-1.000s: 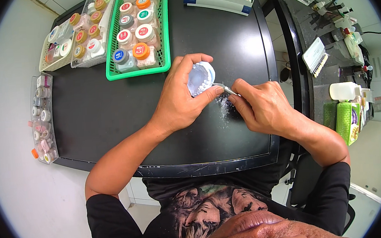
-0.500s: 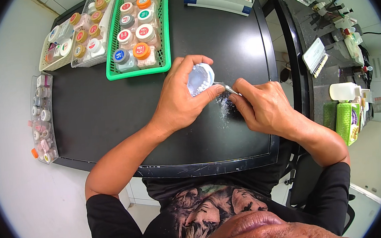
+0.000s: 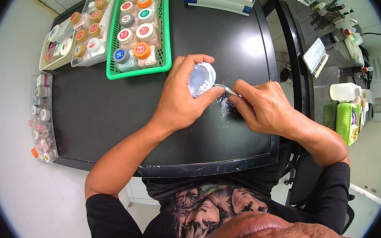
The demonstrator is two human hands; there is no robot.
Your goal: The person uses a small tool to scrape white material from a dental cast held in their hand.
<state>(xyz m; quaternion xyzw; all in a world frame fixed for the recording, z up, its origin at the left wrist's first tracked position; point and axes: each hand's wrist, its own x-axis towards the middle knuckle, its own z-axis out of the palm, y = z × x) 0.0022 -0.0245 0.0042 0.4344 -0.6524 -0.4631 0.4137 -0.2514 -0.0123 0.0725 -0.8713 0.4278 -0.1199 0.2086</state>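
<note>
A pale blue-white dental cast (image 3: 200,79) with a row of white teeth is held in my left hand (image 3: 180,95), fingers curled round its far edge and thumb along its near side. My right hand (image 3: 263,102) pinches a slim metal carving tool (image 3: 229,90) between thumb and forefinger. The tool's tip meets the cast's right edge, close to my left thumb; the exact contact point is too small to make out. White shavings (image 3: 225,109) lie scattered on the black tabletop (image 3: 110,121) just below the tool.
Beyond my left hand stands a green basket (image 3: 139,72) of capped powder jars, with further trays (image 3: 88,62) of jars to its left. A clear box (image 3: 42,117) of small pots lines the left edge. At the back lies a tooth shade guide (image 3: 217,2). A side counter (image 3: 299,25) runs along the right.
The cast has tilted and shifted very slightly to the right in my left hand. The tool has changed its angle a little at the cast's edge. Everything else stays put.
</note>
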